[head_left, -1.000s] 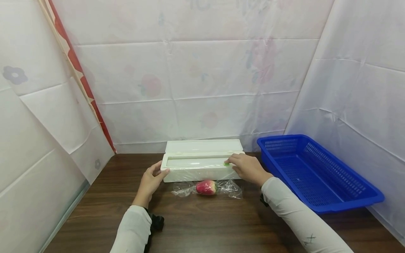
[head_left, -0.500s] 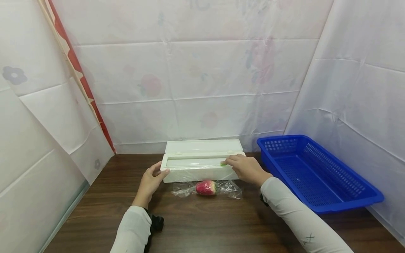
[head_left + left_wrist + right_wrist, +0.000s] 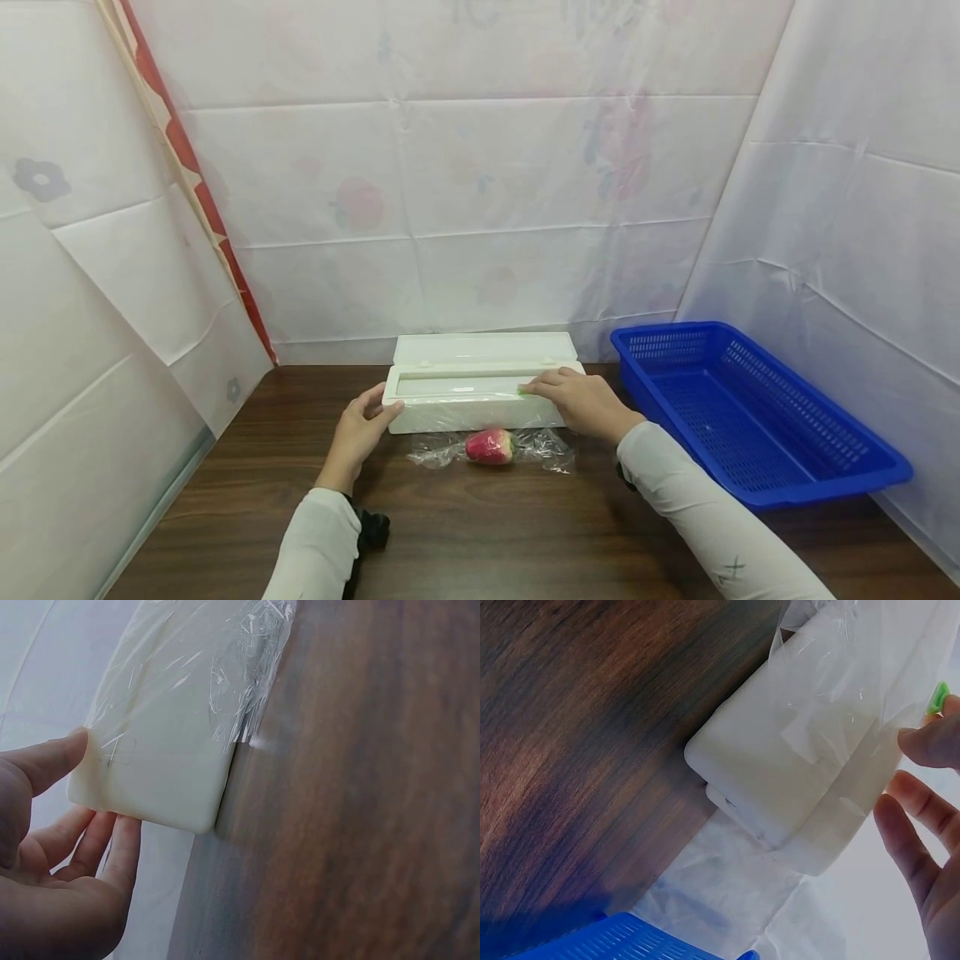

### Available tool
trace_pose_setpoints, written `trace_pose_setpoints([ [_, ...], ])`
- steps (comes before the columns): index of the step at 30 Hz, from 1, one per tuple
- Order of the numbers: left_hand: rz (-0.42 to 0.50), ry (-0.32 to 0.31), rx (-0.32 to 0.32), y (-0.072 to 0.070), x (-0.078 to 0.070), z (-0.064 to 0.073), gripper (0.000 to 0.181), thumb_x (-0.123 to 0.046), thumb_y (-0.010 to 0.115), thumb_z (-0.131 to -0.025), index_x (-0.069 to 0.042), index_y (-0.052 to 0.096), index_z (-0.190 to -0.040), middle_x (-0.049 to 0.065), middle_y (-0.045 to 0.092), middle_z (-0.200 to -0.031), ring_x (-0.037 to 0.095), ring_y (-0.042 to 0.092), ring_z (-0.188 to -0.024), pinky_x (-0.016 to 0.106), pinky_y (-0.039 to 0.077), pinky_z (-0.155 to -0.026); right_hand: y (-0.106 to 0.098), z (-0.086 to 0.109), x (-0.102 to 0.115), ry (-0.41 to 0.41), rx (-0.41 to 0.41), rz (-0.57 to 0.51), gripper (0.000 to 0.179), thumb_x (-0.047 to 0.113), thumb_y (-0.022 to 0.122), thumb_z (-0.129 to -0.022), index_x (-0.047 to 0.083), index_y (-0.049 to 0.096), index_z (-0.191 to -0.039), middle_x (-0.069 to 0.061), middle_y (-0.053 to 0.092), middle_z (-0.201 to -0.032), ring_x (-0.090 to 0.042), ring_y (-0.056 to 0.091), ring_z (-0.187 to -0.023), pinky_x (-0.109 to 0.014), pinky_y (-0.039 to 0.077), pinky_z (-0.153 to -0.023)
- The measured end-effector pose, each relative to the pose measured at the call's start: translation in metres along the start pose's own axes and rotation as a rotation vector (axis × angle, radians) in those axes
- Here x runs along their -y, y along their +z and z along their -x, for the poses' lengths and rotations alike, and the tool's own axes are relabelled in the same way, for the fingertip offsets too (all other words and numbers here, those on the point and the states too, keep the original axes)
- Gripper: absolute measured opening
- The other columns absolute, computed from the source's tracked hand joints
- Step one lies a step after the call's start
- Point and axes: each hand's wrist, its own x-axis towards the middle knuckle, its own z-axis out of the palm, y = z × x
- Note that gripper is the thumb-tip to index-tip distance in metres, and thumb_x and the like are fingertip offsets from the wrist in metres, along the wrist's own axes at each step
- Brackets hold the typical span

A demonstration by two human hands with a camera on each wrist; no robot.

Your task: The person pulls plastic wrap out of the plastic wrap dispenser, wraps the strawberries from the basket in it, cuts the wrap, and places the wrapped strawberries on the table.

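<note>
1. White plastic is filling the centre of the scene: a long box point(image 3: 472, 414) is sitting near the back of the wood-grain table point(image 3: 510, 533), its lid point(image 3: 487, 346) standing up behind.
2. A person's left hand point(image 3: 358, 429) is gripping the box's left end, thumb on the front edge; the left wrist view is showing three fingertips touching the end, while the box's far end is running out of frame.
3. Well apart from it, the right hand point(image 3: 588, 404) is pinching a small green piece point(image 3: 939, 697) between thumb and finger at the box's top edge. Fingertips are hiding most of the piece, so its full shape is escaping view; the hand is also covering the right end of the box's slot.
4. Clear film point(image 3: 832, 682) is draping over the box front, its exact edges proving hard to trace.
5. Just before the box, a red fruit-shaped item point(image 3: 489, 447) is lying inside crumpled clear wrap point(image 3: 551, 450).
6. To the right, a blue basket point(image 3: 697, 400) is resting near the sheeting point(image 3: 480, 167); only its edge is entering the right wrist view.
7. Dark marks on the right sleeve point(image 3: 720, 525) are defying reading.
</note>
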Motion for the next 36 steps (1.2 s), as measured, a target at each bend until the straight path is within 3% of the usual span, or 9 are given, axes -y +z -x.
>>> trace_pose_setpoints([
  [10,0.007,0.0,0.0,0.0,0.001,-0.001,0.072,-0.039,0.068,-0.096,-0.006,0.038,-0.153,0.023,0.033,-0.151,0.038,0.044,-0.135,0.051,0.042,-0.106,-0.003,0.0,-0.004,-0.028,0.029,0.011,0.053,0.012,0.069,-0.086,0.03,0.065,-0.136,0.005,0.065,-0.124,-0.019,0.062,-0.108,-0.03,0.049,-0.049],
  [17,0.005,0.012,0.006,0.0,0.002,0.0,0.071,-0.035,0.067,-0.098,-0.004,0.037,-0.153,0.022,0.034,-0.153,0.039,0.043,-0.136,0.052,0.042,-0.106,-0.006,-0.001,-0.007,0.02,0.008,-0.073,0.045,0.016,0.068,-0.09,0.021,0.066,-0.135,-0.002,0.062,-0.123,-0.013,0.061,-0.082,-0.029,0.052,-0.058],
  [24,0.01,0.015,0.0,0.0,0.002,-0.001,0.07,-0.036,0.068,-0.097,-0.005,0.038,-0.153,0.022,0.033,-0.152,0.038,0.044,-0.134,0.051,0.042,-0.105,-0.006,-0.011,0.007,0.086,-0.166,-0.264,0.025,0.003,0.072,-0.088,0.003,0.072,-0.113,-0.007,0.067,-0.094,-0.017,0.064,-0.078,-0.031,0.056,-0.068],
  [27,0.015,0.017,-0.002,0.0,0.002,-0.001,0.071,-0.036,0.068,-0.097,-0.005,0.038,-0.153,0.022,0.033,-0.152,0.037,0.045,-0.134,0.051,0.043,-0.105,-0.003,-0.019,0.018,0.141,-0.192,-0.342,0.019,0.004,0.074,-0.088,0.0,0.071,-0.106,-0.009,0.067,-0.09,-0.02,0.067,-0.077,-0.031,0.057,-0.068],
  [31,0.02,0.017,0.0,0.0,0.001,-0.001,0.07,-0.036,0.068,-0.097,-0.005,0.038,-0.153,0.022,0.033,-0.152,0.037,0.045,-0.134,0.051,0.043,-0.105,0.006,-0.023,0.027,0.232,-0.19,-0.343,0.017,0.013,0.079,-0.087,0.002,0.072,-0.098,-0.008,0.066,-0.085,-0.019,0.064,-0.075,-0.032,0.055,-0.067],
  [36,0.021,0.011,-0.001,0.0,0.0,0.0,0.071,-0.036,0.069,-0.097,-0.005,0.038,-0.153,0.023,0.034,-0.15,0.038,0.045,-0.135,0.051,0.042,-0.106,0.012,-0.023,0.028,0.263,-0.204,-0.309,0.018,0.017,0.083,-0.084,0.005,0.072,-0.092,-0.004,0.065,-0.082,-0.016,0.062,-0.073,-0.032,0.054,-0.066],
])
